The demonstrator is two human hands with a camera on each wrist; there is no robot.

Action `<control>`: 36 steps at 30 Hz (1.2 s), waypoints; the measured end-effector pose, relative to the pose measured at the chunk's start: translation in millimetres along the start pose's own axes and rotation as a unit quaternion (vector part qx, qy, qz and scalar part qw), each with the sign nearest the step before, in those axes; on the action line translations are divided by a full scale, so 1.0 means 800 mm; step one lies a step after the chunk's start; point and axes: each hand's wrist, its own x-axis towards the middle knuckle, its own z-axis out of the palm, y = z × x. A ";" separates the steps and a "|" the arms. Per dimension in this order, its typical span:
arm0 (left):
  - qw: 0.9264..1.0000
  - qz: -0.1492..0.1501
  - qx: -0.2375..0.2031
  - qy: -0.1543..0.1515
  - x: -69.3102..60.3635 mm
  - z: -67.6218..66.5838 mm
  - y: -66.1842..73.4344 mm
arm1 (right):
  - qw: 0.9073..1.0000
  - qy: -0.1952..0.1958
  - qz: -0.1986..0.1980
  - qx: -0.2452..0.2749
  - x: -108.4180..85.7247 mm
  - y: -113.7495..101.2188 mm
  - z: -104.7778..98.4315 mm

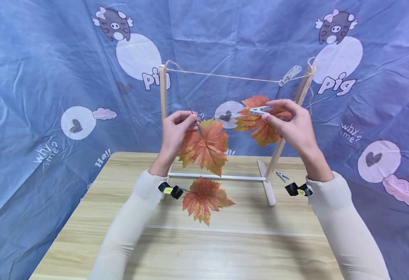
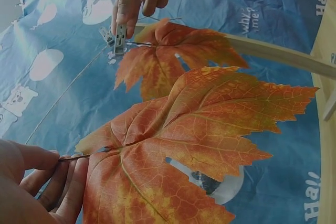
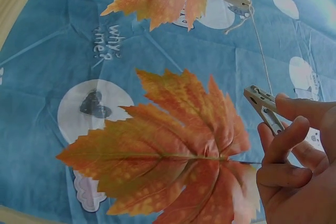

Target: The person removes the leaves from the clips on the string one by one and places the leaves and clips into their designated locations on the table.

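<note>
My left hand [image 1: 178, 130] pinches the thin stem of an orange maple leaf [image 1: 206, 146], which hangs to the right of the fingers and below the string [image 1: 222, 75]. Between the thumb and fingers of my right hand [image 1: 293, 122] is a small pale clothespin [image 3: 264, 109]. Behind that hand, another maple leaf [image 1: 257, 124] hangs by its stem from a clothespin [image 1: 290, 76] on the string's right end. In the left wrist view, the held leaf [image 2: 173, 140] fills the foreground.
A third maple leaf [image 1: 207, 198] lies on the wooden table [image 1: 204, 249]. A loose clothespin [image 1: 282, 176] lies near the right foot of the frame. Two wooden posts [image 1: 163, 91] carry the string, with a white crossbar [image 1: 218, 177] low between them. Patterned blue cloth [image 1: 204, 35] hangs behind.
</note>
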 end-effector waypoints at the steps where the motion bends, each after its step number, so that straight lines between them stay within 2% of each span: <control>1: 1.000 -0.002 -0.001 0.000 -0.001 -0.001 -0.001 | 1.000 0.001 0.000 -0.002 -0.002 0.002 0.000; 17: 0.999 -0.039 -0.017 0.003 -0.025 -0.014 -0.021 | 1.000 -0.007 0.021 0.012 -0.020 0.031 -0.005; 22: 0.999 -0.045 -0.011 0.002 -0.031 -0.016 -0.027 | 1.000 -0.012 0.027 0.007 -0.026 0.039 -0.006; 29: 0.997 -0.072 -0.014 0.013 -0.041 -0.022 -0.038 | 0.998 -0.027 0.049 -0.007 -0.039 0.052 -0.008; 36: 0.995 -0.092 -0.029 0.025 -0.049 -0.028 -0.050 | 0.998 -0.030 0.052 0.009 -0.046 0.067 -0.012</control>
